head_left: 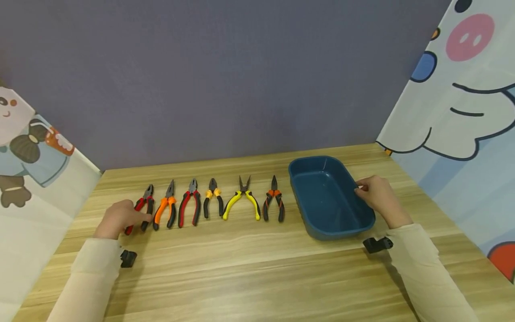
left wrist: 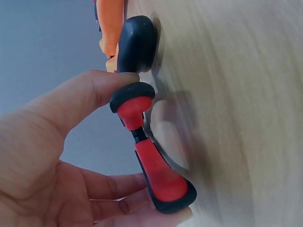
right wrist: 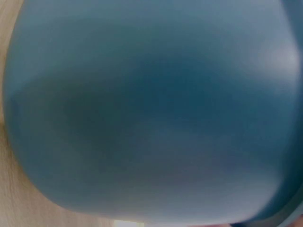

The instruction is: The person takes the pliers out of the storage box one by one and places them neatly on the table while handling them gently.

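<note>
At the left end of a row of pliers, my left hand grips the handles of red-and-black pliers. In the left wrist view the thumb presses one handle and the fingers lie against the other red handle. The pliers' jaws point away toward the wall. My right hand pinches the right rim of a dark blue plastic tub, which stands on the table. The right wrist view is filled by the tub's side; the fingers are mostly out of that frame.
Rightward lie orange-and-black pliers, red-and-black pliers, small yellow-and-black pliers, spread yellow pliers and black-and-orange pliers. The wooden table meets a grey wall at its back.
</note>
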`<state>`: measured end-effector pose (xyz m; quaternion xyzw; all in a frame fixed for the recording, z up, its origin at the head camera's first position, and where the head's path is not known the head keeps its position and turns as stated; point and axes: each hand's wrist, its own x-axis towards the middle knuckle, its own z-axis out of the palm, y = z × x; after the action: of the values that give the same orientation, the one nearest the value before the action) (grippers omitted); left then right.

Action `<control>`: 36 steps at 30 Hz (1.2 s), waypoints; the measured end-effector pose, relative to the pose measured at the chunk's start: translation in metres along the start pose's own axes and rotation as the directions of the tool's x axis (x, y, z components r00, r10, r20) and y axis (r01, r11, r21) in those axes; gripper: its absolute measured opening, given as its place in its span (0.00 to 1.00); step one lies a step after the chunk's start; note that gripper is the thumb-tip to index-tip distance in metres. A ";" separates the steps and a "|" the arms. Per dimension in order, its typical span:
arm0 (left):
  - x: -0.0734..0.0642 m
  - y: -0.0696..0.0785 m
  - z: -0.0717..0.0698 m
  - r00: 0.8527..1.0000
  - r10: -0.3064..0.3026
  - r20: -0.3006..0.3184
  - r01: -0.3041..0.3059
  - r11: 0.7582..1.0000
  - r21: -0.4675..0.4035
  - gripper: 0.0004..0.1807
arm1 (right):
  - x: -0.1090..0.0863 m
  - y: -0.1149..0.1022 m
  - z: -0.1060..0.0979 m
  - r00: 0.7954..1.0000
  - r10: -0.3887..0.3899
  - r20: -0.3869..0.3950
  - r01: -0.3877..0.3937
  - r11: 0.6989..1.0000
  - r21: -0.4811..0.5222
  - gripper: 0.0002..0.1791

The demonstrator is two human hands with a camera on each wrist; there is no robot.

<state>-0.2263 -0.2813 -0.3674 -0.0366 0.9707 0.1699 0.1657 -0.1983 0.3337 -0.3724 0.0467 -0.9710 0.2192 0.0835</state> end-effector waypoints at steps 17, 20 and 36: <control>0.001 0.000 0.011 0.999 0.027 -0.033 -0.024 0.996 0.083 0.22 | -0.001 0.001 -0.001 1.000 -0.008 0.002 0.008 1.000 -0.001 0.15; -0.001 -0.002 0.014 0.999 0.024 -0.038 -0.020 0.995 0.097 0.23 | 0.000 0.001 0.000 1.000 -0.013 0.005 0.013 1.000 -0.004 0.15; -0.001 -0.019 0.016 0.993 0.111 -0.029 -0.112 0.993 -0.034 0.28 | 0.003 0.008 -0.003 0.999 -0.043 0.016 0.044 0.999 -0.031 0.16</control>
<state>-0.2183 -0.2936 -0.3870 0.0124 0.9703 0.1955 0.1421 -0.2022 0.3423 -0.3729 0.0682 -0.9737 0.2017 0.0816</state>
